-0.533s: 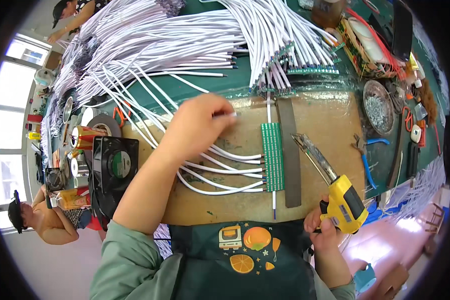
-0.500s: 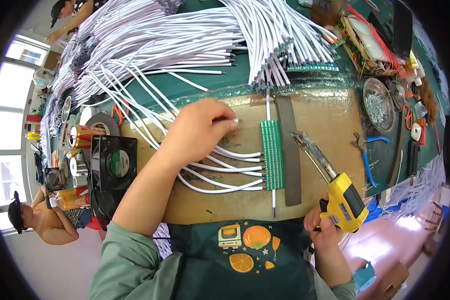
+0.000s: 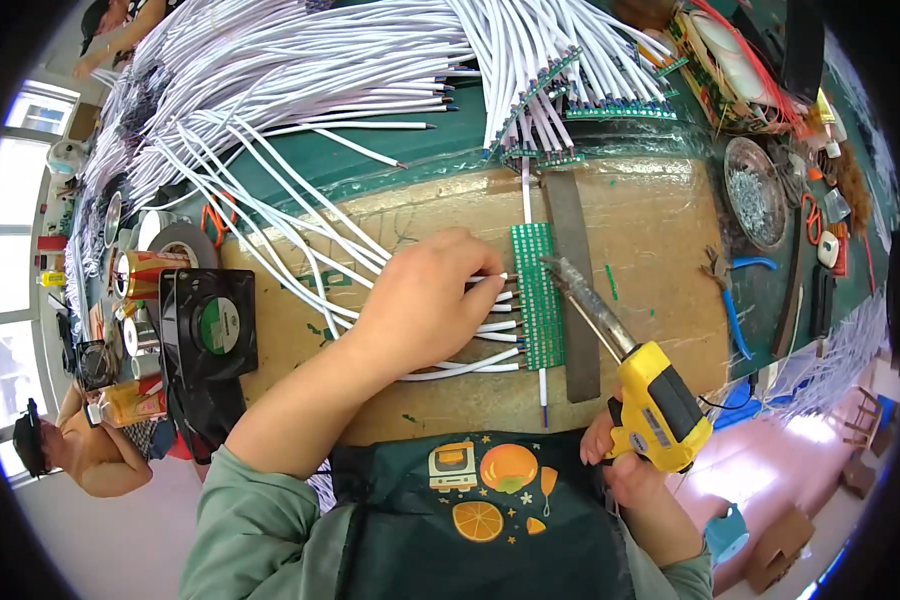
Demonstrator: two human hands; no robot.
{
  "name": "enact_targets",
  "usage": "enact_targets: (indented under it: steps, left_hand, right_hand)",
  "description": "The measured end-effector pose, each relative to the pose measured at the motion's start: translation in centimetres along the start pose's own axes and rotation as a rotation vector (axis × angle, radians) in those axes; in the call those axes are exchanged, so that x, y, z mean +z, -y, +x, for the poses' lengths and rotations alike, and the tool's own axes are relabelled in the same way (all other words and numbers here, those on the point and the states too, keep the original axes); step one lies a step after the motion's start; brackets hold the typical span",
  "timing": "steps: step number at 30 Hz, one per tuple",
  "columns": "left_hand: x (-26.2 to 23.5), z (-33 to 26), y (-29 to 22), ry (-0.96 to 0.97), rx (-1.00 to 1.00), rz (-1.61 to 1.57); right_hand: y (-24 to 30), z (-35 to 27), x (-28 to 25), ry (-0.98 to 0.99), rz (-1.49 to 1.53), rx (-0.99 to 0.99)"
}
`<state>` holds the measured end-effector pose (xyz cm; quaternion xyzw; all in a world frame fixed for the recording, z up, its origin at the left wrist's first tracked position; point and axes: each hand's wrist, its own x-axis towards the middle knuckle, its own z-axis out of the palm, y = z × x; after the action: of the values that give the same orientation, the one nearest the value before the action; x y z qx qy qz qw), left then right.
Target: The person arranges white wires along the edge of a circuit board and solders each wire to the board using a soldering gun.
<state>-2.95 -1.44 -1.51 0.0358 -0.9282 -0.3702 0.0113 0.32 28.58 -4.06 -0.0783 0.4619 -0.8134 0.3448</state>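
A green circuit board strip [image 3: 538, 330] lies on a brown work mat [image 3: 660, 290], with several white wires [image 3: 490, 367] joined along its left edge. My left hand [image 3: 425, 295] pinches a white wire whose tip reaches the board's upper left edge; most of that wire is hidden under the hand. In my right hand [image 3: 622, 467] is a yellow soldering gun [image 3: 667, 410], gripped by its handle. Its dark tip is over the upper right part of the board, close to the pinched wire's end; whether it touches is unclear.
A grey-brown bar [image 3: 575, 300] lies right of the board. On the left stands a black fan [image 3: 215, 325]. Bundled white wires [image 3: 320, 60] fill the far side. Blue-handled pliers [image 3: 732, 300] and a round metal dish [image 3: 755, 195] are at right. Two people are off to the left.
My left hand has moved right and down, bringing the wire end to the board. The soldering gun has shifted left, its tip now over the board. The whole view has shifted slightly.
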Motion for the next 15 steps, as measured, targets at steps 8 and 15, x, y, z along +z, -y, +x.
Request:
enact_targets:
  steps: [8, 15]
  left_hand:
    - [-0.2, 0.0, 0.0, 0.031, -0.008, 0.012]
    - [-0.1, 0.1, 0.1, 0.029, 0.006, 0.004]
  right_hand:
    - [-0.3, -1.0, -0.2, -0.116, -0.143, 0.150]
    - [-0.4, -0.8, -0.1, -0.086, -0.155, 0.076]
